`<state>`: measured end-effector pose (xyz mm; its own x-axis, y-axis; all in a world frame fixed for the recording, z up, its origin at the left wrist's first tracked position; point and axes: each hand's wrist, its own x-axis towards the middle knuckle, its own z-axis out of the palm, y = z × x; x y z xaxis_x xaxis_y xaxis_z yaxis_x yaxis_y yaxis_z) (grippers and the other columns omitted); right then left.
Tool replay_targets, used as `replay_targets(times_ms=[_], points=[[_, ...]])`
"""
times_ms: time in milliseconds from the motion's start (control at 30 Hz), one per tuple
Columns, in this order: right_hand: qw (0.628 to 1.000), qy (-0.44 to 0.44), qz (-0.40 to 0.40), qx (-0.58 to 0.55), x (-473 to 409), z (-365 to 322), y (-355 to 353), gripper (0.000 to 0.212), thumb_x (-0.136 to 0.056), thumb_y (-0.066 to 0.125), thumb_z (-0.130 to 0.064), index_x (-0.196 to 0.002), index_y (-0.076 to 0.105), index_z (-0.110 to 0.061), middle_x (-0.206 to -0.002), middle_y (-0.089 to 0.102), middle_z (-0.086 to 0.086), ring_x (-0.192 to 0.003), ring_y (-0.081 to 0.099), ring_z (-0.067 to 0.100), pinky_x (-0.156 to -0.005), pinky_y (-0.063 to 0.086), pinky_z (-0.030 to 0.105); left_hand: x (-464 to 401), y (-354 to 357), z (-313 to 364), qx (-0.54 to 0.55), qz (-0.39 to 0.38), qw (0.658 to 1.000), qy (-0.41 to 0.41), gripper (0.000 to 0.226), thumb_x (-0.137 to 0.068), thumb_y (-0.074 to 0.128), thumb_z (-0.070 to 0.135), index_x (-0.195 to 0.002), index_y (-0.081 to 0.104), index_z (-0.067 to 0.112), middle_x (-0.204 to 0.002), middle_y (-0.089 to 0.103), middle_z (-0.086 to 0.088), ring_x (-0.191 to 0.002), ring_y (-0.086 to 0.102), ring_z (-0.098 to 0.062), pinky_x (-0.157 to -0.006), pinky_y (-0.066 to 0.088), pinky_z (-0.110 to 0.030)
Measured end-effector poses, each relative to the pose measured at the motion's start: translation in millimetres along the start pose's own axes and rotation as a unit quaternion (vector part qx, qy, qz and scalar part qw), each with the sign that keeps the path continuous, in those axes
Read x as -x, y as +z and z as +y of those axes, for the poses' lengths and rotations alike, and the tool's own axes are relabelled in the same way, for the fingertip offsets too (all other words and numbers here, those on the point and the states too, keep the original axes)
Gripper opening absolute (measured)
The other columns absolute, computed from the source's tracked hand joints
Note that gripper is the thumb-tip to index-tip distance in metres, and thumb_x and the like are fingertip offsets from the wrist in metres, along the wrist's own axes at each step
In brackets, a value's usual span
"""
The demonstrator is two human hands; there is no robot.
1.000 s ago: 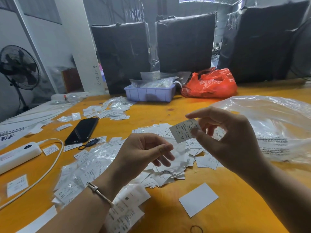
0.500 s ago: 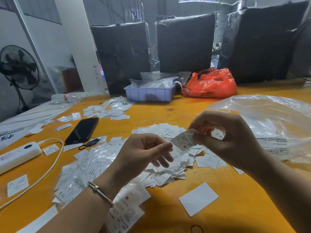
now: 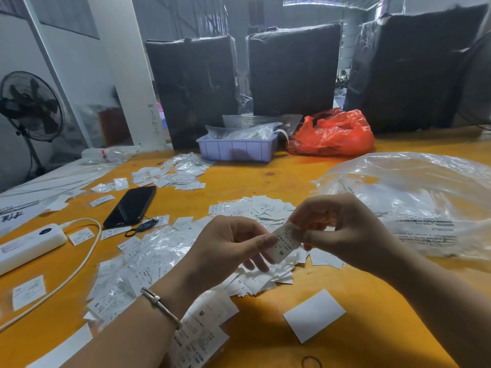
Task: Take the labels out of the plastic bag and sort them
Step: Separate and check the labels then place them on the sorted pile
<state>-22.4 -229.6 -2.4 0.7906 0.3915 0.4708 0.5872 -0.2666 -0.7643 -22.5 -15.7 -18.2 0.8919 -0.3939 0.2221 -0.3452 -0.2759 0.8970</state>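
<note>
Evidently sorting is in hand: at frame centre 1 label (image 3: 282, 244) marked M is pinched between the left hand (image 3: 231, 251) and right hand (image 3: 342, 232), above the loose pile (image 3: 265, 277); next, placement with matching M labels (image 3: 204, 314) is called for, lower centre.

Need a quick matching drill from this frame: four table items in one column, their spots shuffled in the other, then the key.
Items
1. phone
2. red bag
3. label marked M
4. rubber band

Places
A. pinched between the fingers of both hands
B. bottom edge of the table, near the right arm
C. far side, right of the lilac tray
D. left half of the table, beside the white power strip

Pairs: 1-D, 2-C, 3-A, 4-B
</note>
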Motion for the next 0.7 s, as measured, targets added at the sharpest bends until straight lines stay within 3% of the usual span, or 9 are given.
replay_targets(times_ms=[133, 333, 400, 567, 700], points=[[1.0, 0.006, -0.007, -0.007, 1, 2, 8, 0.016, -0.075, 0.073, 0.007, -0.084, 0.071, -0.007, -0.07, 0.071, 0.007, -0.06, 0.066, 0.022, -0.059, 0.057, 0.031, -1, 1, -1, -0.006, 0.014, 1.0, 0.006, 0.031, -0.079, 0.068, 0.033, -0.085, 0.074, 0.003, -0.075, 0.075, -0.008, -0.062, 0.072, -0.02, -0.052, 0.052, -0.02], [0.996, -0.008, 0.089, -0.028, 1, -2, 4, 0.021, -0.073, 0.074, 0.007, -0.083, 0.073, -0.011, -0.074, 0.073, 0.005, -0.069, 0.069, 0.023, -0.061, 0.058, 0.039, 0, 0, -1, 0.003, 0.037, 0.999, 0.005, 0.034, -0.079, 0.067, 0.036, -0.088, 0.073, 0.004, -0.077, 0.076, -0.006, -0.065, 0.073, -0.022, -0.053, 0.053, -0.02], [0.997, -0.011, 0.082, -0.012, 2, -4, 7, 0.019, -0.073, 0.076, 0.003, -0.081, 0.075, -0.014, -0.073, 0.073, 0.005, -0.068, 0.069, 0.021, -0.062, 0.058, 0.037, 0, 0, -1, 0.005, 0.038, 0.999, 0.004, 0.033, -0.078, 0.067, 0.035, -0.087, 0.073, 0.004, -0.077, 0.076, -0.007, -0.066, 0.074, -0.022, -0.053, 0.053, -0.022], [0.999, 0.026, 0.042, 0.008, 2, -5, 18, 0.017, -0.076, 0.076, -0.004, -0.081, 0.078, -0.019, -0.072, 0.073, -0.002, -0.068, 0.066, 0.025, -0.064, 0.054, 0.047, 0, 1, -3, 0.008, 0.041, 0.999, 0.005, 0.034, -0.078, 0.07, 0.033, -0.089, 0.074, 0.001, -0.08, 0.076, -0.007, -0.07, 0.074, -0.021, -0.062, 0.06, -0.032], [0.998, 0.06, 0.007, -0.024, 2, -5, 13, 0.011, -0.077, 0.073, -0.012, -0.083, 0.078, -0.02, -0.077, 0.073, 0.002, -0.073, 0.063, 0.023, -0.061, 0.051, 0.032, -1, 2, -4, 0.002, 0.047, 0.999, 0.007, 0.032, -0.076, 0.07, 0.033, -0.086, 0.075, 0.004, -0.076, 0.075, -0.001, -0.07, 0.071, -0.012, -0.061, 0.055, -0.021]])
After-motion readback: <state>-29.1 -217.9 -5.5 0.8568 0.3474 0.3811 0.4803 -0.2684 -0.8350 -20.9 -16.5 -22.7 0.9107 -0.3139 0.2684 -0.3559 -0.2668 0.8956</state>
